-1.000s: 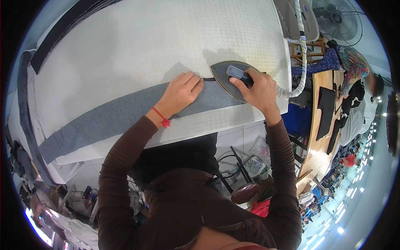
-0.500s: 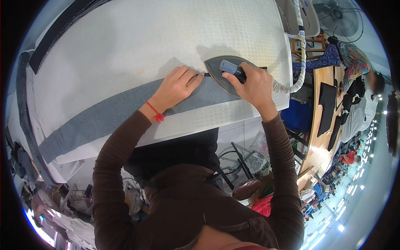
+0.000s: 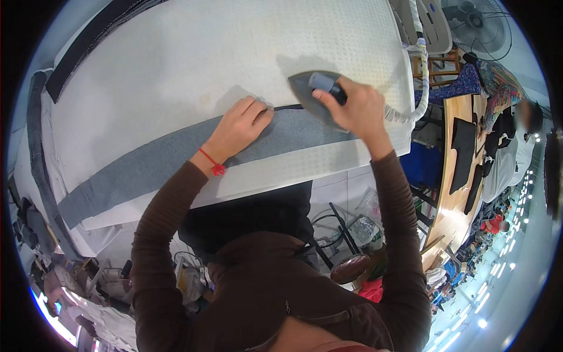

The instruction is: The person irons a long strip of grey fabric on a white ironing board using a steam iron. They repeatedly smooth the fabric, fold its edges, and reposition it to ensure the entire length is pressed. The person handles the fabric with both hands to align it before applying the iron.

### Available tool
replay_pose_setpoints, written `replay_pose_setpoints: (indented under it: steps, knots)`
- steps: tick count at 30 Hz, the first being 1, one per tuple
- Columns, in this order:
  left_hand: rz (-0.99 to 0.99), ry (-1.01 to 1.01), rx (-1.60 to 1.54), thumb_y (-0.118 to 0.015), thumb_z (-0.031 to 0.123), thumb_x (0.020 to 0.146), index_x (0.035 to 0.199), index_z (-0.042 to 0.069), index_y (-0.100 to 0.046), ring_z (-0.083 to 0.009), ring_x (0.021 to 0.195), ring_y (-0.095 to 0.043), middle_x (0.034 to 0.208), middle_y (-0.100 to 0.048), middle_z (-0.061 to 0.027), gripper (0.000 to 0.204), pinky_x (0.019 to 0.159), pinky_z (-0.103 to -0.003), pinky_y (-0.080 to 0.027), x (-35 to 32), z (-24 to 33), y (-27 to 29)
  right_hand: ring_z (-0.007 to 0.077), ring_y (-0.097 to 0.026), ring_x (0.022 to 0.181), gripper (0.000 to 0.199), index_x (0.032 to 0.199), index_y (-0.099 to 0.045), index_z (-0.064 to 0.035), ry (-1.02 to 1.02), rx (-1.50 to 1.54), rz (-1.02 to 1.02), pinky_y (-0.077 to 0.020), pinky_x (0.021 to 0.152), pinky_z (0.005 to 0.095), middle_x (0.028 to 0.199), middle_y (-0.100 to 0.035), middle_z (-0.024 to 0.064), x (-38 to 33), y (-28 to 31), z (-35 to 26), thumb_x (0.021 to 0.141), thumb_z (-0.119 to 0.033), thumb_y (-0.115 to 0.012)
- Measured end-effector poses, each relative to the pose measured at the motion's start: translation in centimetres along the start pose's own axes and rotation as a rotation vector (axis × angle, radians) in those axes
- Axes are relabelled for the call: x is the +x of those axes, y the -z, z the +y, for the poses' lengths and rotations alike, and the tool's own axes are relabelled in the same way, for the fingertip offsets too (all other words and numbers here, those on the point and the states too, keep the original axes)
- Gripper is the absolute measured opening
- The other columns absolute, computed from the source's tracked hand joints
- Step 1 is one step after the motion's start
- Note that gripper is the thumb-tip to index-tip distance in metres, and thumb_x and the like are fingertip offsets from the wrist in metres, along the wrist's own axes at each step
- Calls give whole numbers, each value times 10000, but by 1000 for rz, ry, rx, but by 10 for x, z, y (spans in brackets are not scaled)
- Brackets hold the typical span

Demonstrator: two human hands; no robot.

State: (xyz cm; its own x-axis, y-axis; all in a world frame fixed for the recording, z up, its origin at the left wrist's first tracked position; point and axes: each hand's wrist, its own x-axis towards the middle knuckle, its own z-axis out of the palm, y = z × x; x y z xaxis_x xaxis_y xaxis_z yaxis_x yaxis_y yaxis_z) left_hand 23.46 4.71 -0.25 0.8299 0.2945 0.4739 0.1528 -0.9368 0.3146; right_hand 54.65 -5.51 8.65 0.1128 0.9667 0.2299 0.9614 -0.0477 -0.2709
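A long curved strip of grey-blue fabric [image 3: 152, 155] lies across the white padded ironing table [image 3: 193, 53]. My left hand [image 3: 241, 124], with a red string at its wrist, is closed with thumb and fingertips together on the strip's far edge. A dark band shows along that edge between my hands. My right hand [image 3: 360, 111] is wrapped round the handle of an iron [image 3: 302, 89], whose tip points left. The iron looks slightly blurred and covers part of the strip's right end, so I cannot tell whether its sole touches the cloth.
A wrapped hose [image 3: 423, 82] runs from the iron to the far right. Dark fabric pieces [image 3: 73, 58] lie at the table's far left. On the right, a person stands by a wooden table [image 3: 451, 193] with black cut pieces. A stool [image 3: 350, 268] stands below.
My left hand has slid a little left along the strip's edge. The iron has shifted slightly up and away, uncovering more of the strip's dark far edge.
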Motion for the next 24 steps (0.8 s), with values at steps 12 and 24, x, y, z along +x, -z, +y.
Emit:
replay_pose_setpoints:
  steps: [12,24]
  knots:
    - [136,111,-85,-826,-12,876,1206,9,-824,-281,1046,-702,1146,-742,-94,331,921,-414,-620,33,27,-39,429,-847,877,753,1056,-872,-89,-166,-163,-92,-655,780,539,879,-846,196,110,-5,83,1037,-825,-714]
    - [114,22,63,-836,37,895,1246,-19,-825,-278,1076,-735,1191,-751,-110,356,915,-407,-663,34,34,-35,389,-828,767,725,989,-851,-86,-96,-146,-20,-631,690,499,768,-805,142,95,-9,83,1036,-800,-740]
